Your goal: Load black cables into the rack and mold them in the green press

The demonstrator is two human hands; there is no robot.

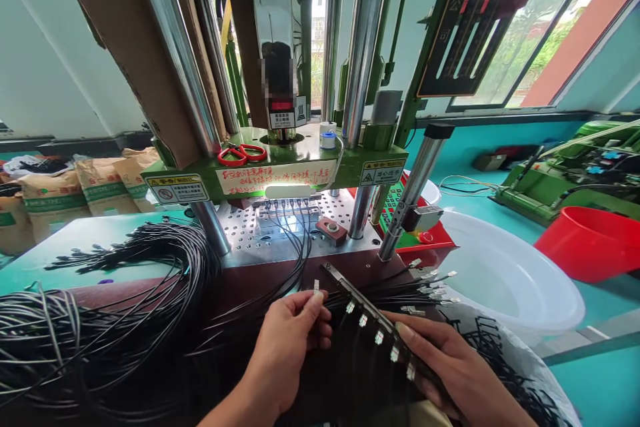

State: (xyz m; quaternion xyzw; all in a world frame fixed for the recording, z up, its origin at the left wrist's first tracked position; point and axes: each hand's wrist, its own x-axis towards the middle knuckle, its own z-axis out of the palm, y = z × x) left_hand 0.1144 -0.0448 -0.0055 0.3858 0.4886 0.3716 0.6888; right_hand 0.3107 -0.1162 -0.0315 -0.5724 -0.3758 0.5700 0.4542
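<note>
Pinching a connector (317,286) upright, the left hand (293,330) leaves its tip exposed | right hand (445,363) grips the bar (359,295) by its near end, seemingly steadying the connector row (379,337) | both before the green press (300,155)

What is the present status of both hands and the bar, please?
Left hand: pinching small connector. Right hand: gripping bar, connectors along its edge. Black cables lie beyond bar.

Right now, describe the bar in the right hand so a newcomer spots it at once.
Start at the green press and come down to the right hand in front of it. It holds a narrow dark bar slanting up to the left. Unlike the black cables beside it, the bar is straight-edged, with a row of pale connectors along its lower side.
</note>
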